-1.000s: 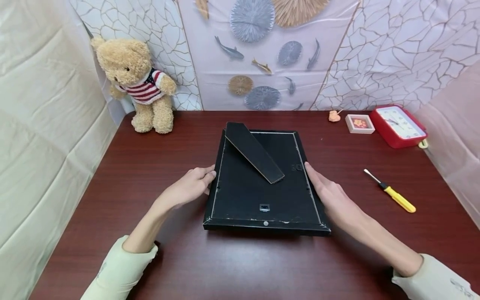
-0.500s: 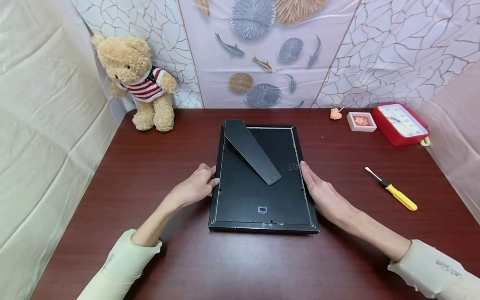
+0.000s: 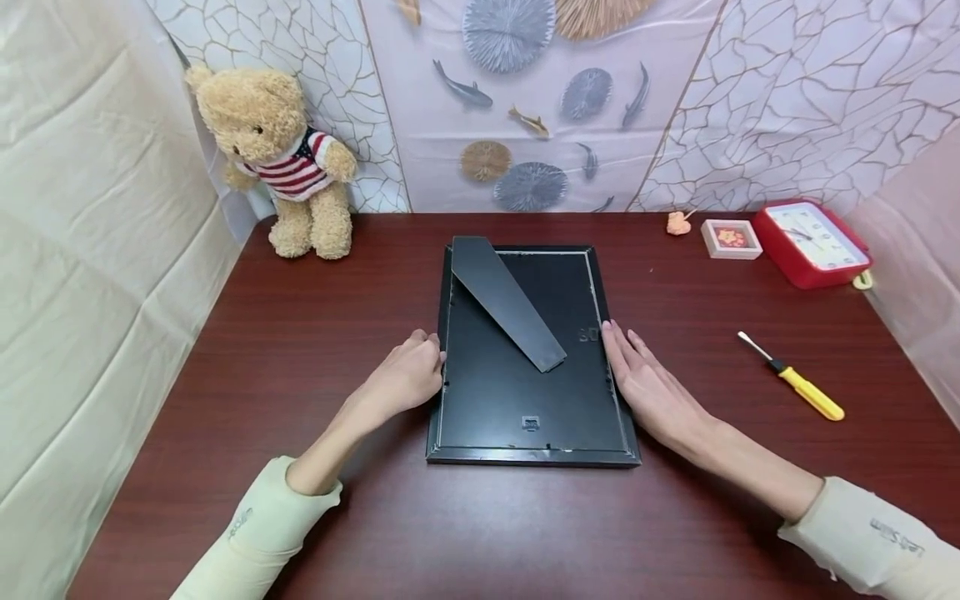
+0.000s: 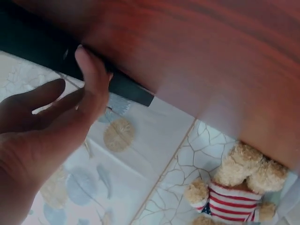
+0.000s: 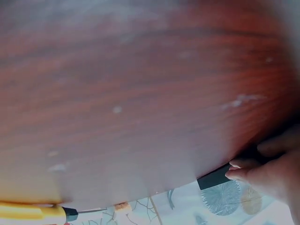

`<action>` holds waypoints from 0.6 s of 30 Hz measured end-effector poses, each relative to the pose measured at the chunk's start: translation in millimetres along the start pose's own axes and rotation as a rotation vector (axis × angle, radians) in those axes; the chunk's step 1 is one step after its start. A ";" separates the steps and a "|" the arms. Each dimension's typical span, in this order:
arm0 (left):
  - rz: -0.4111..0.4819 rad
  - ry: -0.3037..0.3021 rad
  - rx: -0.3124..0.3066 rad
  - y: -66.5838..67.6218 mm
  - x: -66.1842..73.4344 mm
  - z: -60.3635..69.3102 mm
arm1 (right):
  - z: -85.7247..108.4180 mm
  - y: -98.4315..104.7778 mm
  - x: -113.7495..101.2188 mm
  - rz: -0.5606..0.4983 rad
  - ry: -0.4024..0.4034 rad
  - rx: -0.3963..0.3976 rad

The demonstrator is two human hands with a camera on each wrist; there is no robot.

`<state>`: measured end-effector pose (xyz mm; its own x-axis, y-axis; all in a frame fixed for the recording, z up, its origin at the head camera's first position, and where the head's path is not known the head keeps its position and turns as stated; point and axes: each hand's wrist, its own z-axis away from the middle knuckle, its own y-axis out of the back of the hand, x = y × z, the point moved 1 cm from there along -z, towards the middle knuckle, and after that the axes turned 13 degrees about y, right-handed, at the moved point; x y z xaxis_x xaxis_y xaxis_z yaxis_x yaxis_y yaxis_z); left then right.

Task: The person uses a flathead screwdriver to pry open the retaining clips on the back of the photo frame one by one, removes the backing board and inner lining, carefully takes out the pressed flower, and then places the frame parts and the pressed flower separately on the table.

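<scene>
A black picture frame (image 3: 495,417) lies face down on the table, its backing board up. The easel-back stand (image 3: 510,308) slants across the board from the upper left. At the frame's left edge is my left hand (image 3: 401,377); in the left wrist view a fingertip of the left hand (image 4: 61,136) touches the frame's side (image 4: 131,89), with the other fingers loosely bent. My right hand (image 3: 656,387) lies along the right edge with its fingers fairly straight. In the right wrist view, fingers of the right hand (image 5: 267,176) touch the frame's side (image 5: 213,178).
A yellow-handled screwdriver (image 3: 806,387) lies to the right on the dark red table (image 3: 480,533). Along the back right are a red clock (image 3: 813,242), a small framed piece (image 3: 731,240) and a peach-coloured trinket (image 3: 678,222). A teddy bear (image 3: 300,175) sits at the back left.
The picture frame has come down from a slight tilt to lie flat on the table. My left fingers have eased along its left edge; the right hand stays at the right edge.
</scene>
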<state>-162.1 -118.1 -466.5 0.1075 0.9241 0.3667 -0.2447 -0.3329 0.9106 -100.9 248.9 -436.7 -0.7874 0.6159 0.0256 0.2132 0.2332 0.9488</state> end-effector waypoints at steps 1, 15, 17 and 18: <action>0.005 -0.010 -0.006 1.0 1.3 1.7 | 0.5 0.2 -0.5 0.015 0.005 0.007; 0.189 -0.073 -0.208 58.5 -1.4 12.7 | 24.1 0.0 55.5 -0.237 -0.126 0.038; 0.190 -0.062 -0.289 64.7 -5.4 11.3 | 28.7 29.5 60.9 -0.263 -0.198 0.041; 0.186 -0.063 -0.311 65.4 -8.8 9.1 | 33.5 41.9 65.1 -0.268 -0.254 0.023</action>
<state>-170.3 -149.7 -408.5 0.0907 0.8367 0.5401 -0.5459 -0.4119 0.7296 -123.8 324.0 -405.8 -0.6491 0.6972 -0.3044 0.0341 0.4264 0.9039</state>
